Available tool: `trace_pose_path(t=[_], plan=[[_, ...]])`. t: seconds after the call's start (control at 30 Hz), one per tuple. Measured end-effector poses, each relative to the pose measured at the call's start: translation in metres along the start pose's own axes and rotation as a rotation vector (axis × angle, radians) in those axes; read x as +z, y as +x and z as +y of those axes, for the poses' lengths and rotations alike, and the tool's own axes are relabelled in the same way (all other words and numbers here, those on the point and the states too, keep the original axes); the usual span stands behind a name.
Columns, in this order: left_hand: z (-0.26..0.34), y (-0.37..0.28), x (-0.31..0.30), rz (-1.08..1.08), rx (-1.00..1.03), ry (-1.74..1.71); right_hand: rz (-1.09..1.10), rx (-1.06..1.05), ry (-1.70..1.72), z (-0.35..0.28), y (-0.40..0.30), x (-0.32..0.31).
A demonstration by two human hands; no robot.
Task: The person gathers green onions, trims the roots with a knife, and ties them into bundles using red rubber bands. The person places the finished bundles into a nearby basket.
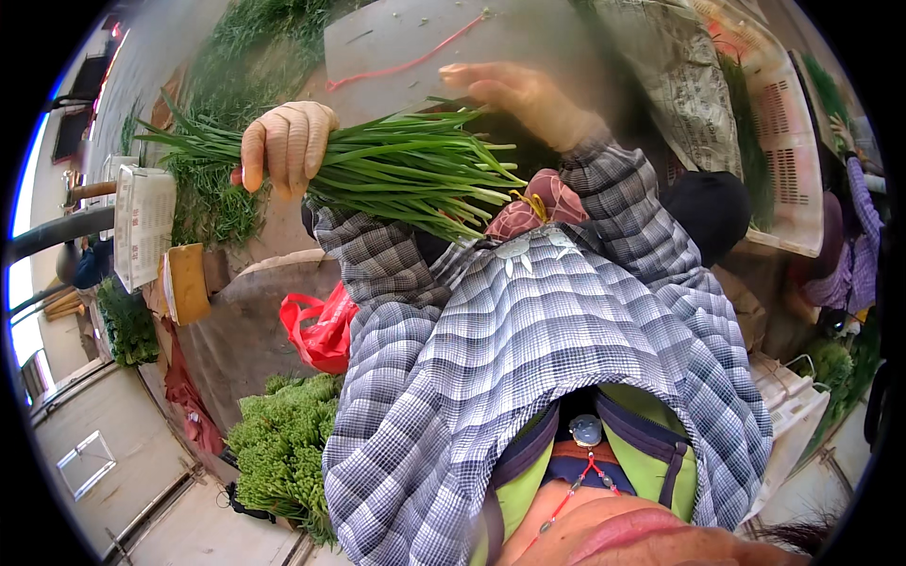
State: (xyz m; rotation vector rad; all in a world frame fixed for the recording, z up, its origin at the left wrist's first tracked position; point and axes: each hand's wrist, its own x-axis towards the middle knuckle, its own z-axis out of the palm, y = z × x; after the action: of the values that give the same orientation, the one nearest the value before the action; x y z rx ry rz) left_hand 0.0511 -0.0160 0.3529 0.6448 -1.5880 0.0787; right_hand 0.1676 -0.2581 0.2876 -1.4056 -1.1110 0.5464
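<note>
My left hand (287,148), in a pale fabric glove, is closed around a bunch of long, flat green stalks (417,159) that look like garlic chives. The leafy tips point left and the pale cut ends right, above my lap. Off to the right of those ends, my right hand (524,95) is raised with nothing visible in it. It is blurred, its fingers stretched out towards the left. Beyond the bunch lies a grey board (396,35) with a thin red cord (417,62) across it.
Loose greens (233,78) are heaped at the upper left, near a white plastic crate (145,226). A red bag (322,329) and bundled greens (287,439) lie at my left side. To the right are a woven sack (679,92), a pale crate (786,141) and another person's purple checked sleeve (862,191).
</note>
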Motion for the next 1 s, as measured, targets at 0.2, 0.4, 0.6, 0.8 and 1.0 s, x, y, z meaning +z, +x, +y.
trace_pose_path(t=[0.2,0.4,0.6,0.8,1.0], plan=[[0.007,-0.015,-0.007,0.181,0.093,-0.014,0.436,0.069,0.166,0.023,0.008,0.004],[0.008,-0.030,0.001,0.685,0.371,-0.122,0.192,0.519,-1.209,0.085,-0.062,-0.044],[0.047,-0.037,-0.005,1.181,0.224,0.074,0.234,0.465,-0.152,0.022,-0.034,-0.042],[0.039,-0.041,-0.005,1.338,0.195,0.151,0.362,-0.250,-0.452,-0.032,-0.002,-0.002],[0.041,-0.067,-0.023,1.473,0.078,0.310,0.450,-0.371,-0.547,-0.014,0.017,-0.011]])
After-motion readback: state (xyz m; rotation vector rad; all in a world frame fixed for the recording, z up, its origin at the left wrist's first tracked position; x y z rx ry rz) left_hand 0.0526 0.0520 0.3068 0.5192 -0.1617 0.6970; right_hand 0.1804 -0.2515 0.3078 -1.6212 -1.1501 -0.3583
